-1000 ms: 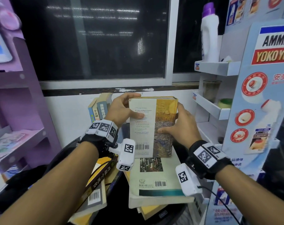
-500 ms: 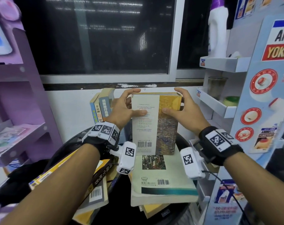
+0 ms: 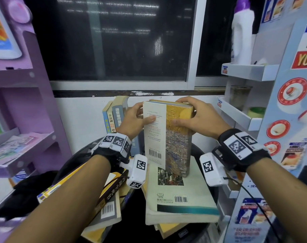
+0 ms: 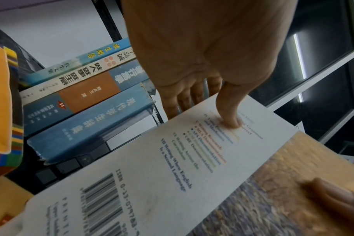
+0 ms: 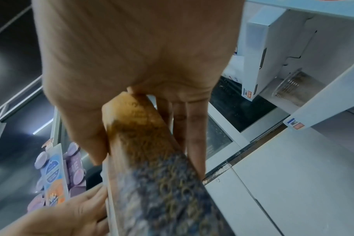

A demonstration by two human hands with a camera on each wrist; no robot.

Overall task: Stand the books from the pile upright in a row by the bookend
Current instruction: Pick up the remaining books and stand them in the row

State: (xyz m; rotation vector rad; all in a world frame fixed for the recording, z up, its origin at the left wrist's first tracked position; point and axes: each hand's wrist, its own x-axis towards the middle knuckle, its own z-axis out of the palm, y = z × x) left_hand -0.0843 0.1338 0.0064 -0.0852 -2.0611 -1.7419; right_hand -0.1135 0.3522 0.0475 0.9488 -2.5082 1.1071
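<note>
A thick book [image 3: 166, 137] with a white and yellow-painting cover stands upright on a pale green book [image 3: 177, 195] that tops the pile. My left hand [image 3: 140, 116] grips its left edge, thumb on the cover [image 4: 228, 118] and fingers behind. My right hand [image 3: 186, 113] holds the top right corner, fingers over the top edge, thumb on the cover; the right wrist view shows the spine [image 5: 152, 159] in that grip. A row of upright books [image 3: 114, 116] stands just behind and left, against the wall. I cannot make out the bookend.
More pile books [image 3: 110, 207] lie skewed under my left forearm on a round black table [image 3: 75, 155]. A purple shelf unit [image 3: 26, 146] stands at the left. A white display rack [image 3: 245, 72] with a detergent bottle [image 3: 242, 32] stands close on the right.
My right hand slid from the middle of the book's right side up to its top corner. The book stays upright on the pile, and my left hand keeps its grip.
</note>
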